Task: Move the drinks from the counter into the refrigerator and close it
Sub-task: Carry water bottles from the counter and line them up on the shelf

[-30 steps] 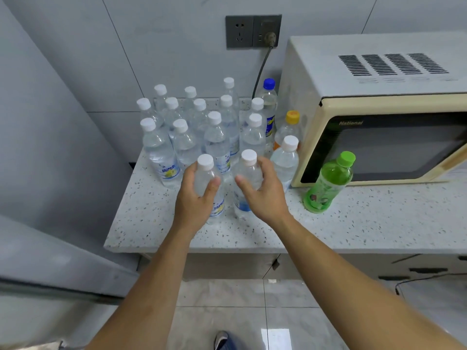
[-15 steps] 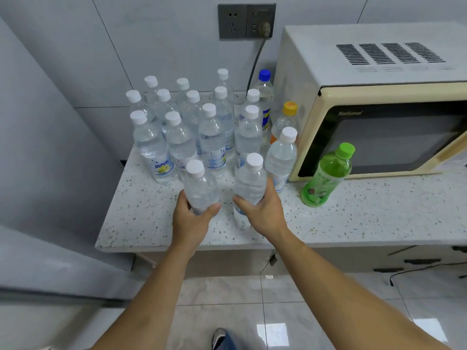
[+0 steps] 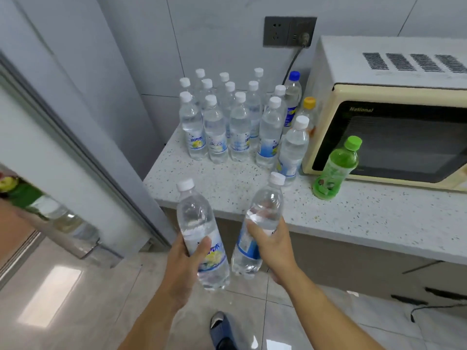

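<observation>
My left hand [image 3: 187,269] grips a clear water bottle with a white cap [image 3: 198,223] by its lower half. A second clear water bottle [image 3: 262,213] is held by my right hand [image 3: 274,246] around its middle. Both bottles hang in the air in front of the speckled counter [image 3: 353,218], off its surface. Several more white-capped water bottles [image 3: 237,122] stand clustered at the counter's back left. With them are a blue-capped bottle [image 3: 292,97], a yellow-capped bottle [image 3: 308,109] and a green bottle [image 3: 334,170]. The open refrigerator door [image 3: 58,157] stands at the left.
A cream microwave [image 3: 394,109] fills the counter's right side, plugged into a wall socket [image 3: 289,31]. The refrigerator door's shelf [image 3: 50,218] carries a few items. Below lie a tiled floor and my shoe [image 3: 222,329]. Dark drawer handles [image 3: 417,296] show under the counter.
Both hands have lifted their bottles off the counter and pulled them back toward me. The view has swung left, bringing the refrigerator door into sight.
</observation>
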Tool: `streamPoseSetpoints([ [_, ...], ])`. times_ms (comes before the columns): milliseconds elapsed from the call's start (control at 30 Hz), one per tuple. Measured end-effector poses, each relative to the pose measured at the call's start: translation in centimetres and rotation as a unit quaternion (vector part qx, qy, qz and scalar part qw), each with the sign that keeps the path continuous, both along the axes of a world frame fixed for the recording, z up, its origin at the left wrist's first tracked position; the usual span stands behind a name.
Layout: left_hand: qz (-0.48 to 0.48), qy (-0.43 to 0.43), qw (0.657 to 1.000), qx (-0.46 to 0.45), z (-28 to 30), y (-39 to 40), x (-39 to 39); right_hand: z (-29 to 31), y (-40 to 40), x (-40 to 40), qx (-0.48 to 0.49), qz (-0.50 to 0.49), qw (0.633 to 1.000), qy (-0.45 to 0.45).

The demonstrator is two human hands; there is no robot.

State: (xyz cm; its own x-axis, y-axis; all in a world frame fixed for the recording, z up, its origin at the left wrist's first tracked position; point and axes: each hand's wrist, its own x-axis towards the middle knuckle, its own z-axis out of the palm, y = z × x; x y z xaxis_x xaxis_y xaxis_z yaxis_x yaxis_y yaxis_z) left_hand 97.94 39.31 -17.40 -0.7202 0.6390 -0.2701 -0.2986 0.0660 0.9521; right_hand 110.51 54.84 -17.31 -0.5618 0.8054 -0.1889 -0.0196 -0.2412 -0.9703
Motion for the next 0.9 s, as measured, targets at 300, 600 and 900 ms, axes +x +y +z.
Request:
streamPoseSetpoints([
  [300,0.156,-0.093,0.983,-0.024,-0.6,-13.0,2.9,-2.0,-10.2,-2.1,-0.116,0.136,0.983,-0.04],
  [600,0.306,-0.106,0.945,-0.032,-0.1,-27.6,-0.1,-2.1,-23.5,-9.5,-0.189,0.251,0.946,-0.079],
  [900,0.327,-0.097,0.94,-0.014,1.1,-44.5,-8.4,-1.0,-39.7,-19.5,-0.179,0.341,0.921,-0.054],
])
